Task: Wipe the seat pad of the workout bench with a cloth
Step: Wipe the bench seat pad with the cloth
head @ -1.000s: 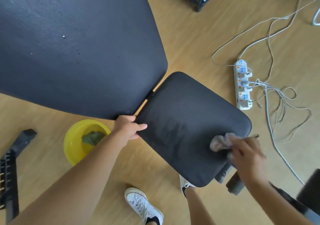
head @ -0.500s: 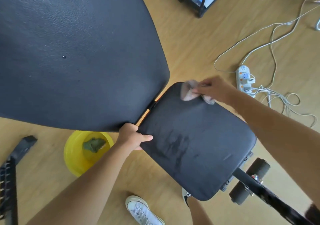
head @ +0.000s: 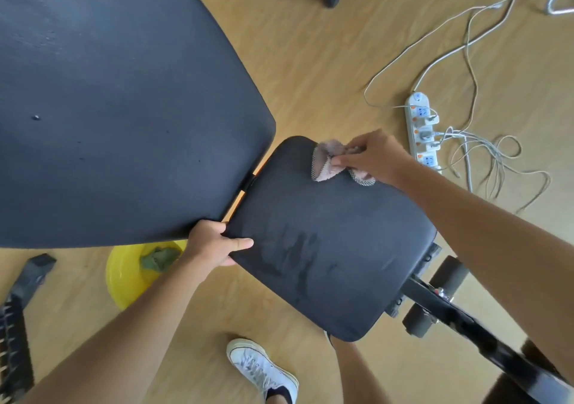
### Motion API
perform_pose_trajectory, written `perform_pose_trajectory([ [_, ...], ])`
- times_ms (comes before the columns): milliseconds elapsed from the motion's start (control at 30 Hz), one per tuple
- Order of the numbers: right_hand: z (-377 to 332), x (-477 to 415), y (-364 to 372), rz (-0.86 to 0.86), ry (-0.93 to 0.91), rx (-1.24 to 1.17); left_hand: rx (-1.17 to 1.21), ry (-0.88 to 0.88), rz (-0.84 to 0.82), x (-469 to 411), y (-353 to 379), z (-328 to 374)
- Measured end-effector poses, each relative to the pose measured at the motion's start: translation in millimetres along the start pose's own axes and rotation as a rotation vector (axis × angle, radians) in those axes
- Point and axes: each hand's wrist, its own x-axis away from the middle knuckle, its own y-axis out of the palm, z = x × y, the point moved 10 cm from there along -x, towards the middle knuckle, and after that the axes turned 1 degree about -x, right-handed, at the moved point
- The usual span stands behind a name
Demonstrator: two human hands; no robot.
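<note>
Right hand point(head: 377, 156) with cloth point(head: 326, 164) on seat pad point(head: 335, 248)

Bright, even daylight; source direction not clear. Shadows soft and weak: faint one on the floor point(head: 310, 61) under the shoe point(head: 264, 372). Dull sheen on the seat pad point(head: 326, 248), with darker damp streaks near its middle. No hard glare. Strong wide-angle bending toward the edges; the backrest point(head: 108, 108) bulges. Black frame point(head: 497, 357) at lower right smeared, soft. Centre fairly sharp.
</note>
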Motion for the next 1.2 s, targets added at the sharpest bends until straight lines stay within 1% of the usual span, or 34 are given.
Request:
perform_pose_trajectory([
  [67, 63.0, 41.8, -43.9, 0.142, 0.105, -0.041, -0.004, 0.011, -0.009, -3.5, 0.0, -0.2],
  [133, 114.4, 87.0, -64.6, 0.302, 0.191, -0.219, -0.023, 0.017, -0.011, -5.9, -1.1, -1.6],
  [200, 157.3, 123.9, -60.3, 0.465, 0.275, -0.441, -0.028, 0.014, -0.005, -8.4, -1.4, -3.6],
  [233, 176.8, 140.7, -45.1, 0.508, 0.321, -0.53, -0.024, 0.008, -0.007, -9.7, -0.7, -4.4],
  [267, 188.0, 157.6, -22.4, 0.505, 0.377, -0.592, -0.016, 0.007, -0.015, -9.3, -0.1, -3.6],
  [333, 215.9, 196.0, 35.9, 0.464, 0.525, -0.599, -0.01, 0.014, -0.026, -7.7, 2.0, -0.5],
  [400, 226.8, 229.5, 84.2, 0.383, 0.58, -0.601, -0.004, 0.02, -0.032, -7.6, 2.5, -2.0],
  [467, 226.5, 231.4, 95.6, 0.326, 0.577, -0.667, -0.01, 0.029, -0.034, -7.5, 2.6, -1.9],
  [500, 225.9, 220.5, 80.3, 0.352, 0.542, -0.671, -0.017, 0.03, -0.035, -8.7, 2.3, -3.2],
  [600, 198.9, 183.1, 2.7, 0.531, 0.424, -0.606, -0.01, 0.019, -0.031, -11.2, -1.1, -6.6],
  [633, 191.7, 176.8, -11.8, 0.576, 0.377, -0.582, -0.003, 0.021, -0.031, -11.4, -0.7, -6.5],
  [667, 193.6, 175.5, -9.3, 0.596, 0.352, -0.569, 0.011, 0.024, -0.031, -10.9, -0.3, -5.6],
  [700, 198.2, 182.6, 3.7, 0.612, 0.365, -0.569, 0.024, 0.027, -0.034, -9.0, 0.3, -4.2],
  [733, 211.1, 198.4, 33.1, 0.59, 0.419, -0.614, 0.038, 0.023, -0.034, -6.3, 0.2, -3.0],
  [767, 226.6, 216.8, 74.1, 0.524, 0.473, -0.693, 0.043, 0.018, -0.033, -4.9, -0.1, -2.8],
  [800, 242.7, 236.9, 119.9, 0.444, 0.542, -0.778, 0.044, 0.012, -0.034, -3.7, 0.0, -2.9],
  [833, 252.7, 254.4, 164.6, 0.33, 0.62, -0.852, 0.043, 0.011, -0.04, -1.8, 0.5, -2.4],
  [867, 257.3, 266.6, 198.5, 0.258, 0.66, -0.899, 0.043, 0.006, -0.045, 0.2, 0.8, -1.9],
  [933, 247.6, 271.2, 224.5, 0.233, 0.64, -0.998, 0.039, 0.01, -0.044, -0.8, -0.3, -2.4],
  [967, 240.0, 268.3, 228.7, 0.253, 0.616, -1.096, 0.037, 0.012, -0.045, -0.9, -1.2, -2.4],
  [1000, 227.3, 264.9, 229.3, 0.284, 0.595, -1.225, 0.031, 0.013, -0.046, -0.9, -1.6, -2.6],
  [1067, 201.3, 256.5, 228.7, 0.325, 0.496, -1.533, 0.008, 0.026, -0.049, -4.0, -1.2, -3.7],
  [1100, 182.9, 253.0, 232.8, 0.266, 0.408, -1.689, -0.006, 0.031, -0.046, -4.4, -1.9, -3.3],
  [1133, 178.9, 253.9, 239.0, 0.282, 0.404, -1.714, -0.014, 0.037, -0.041, -3.7, -2.8, -2.4],
  [1167, 176.1, 250.4, 261.9, 0.236, 0.455, -1.748, -0.021, 0.046, -0.04, -3.6, -3.1, -1.5],
  [1200, 164.5, 246.7, 283.7, 0.172, 0.516, -1.715, -0.027, 0.052, -0.045, -4.4, -3.1, -1.5],
])
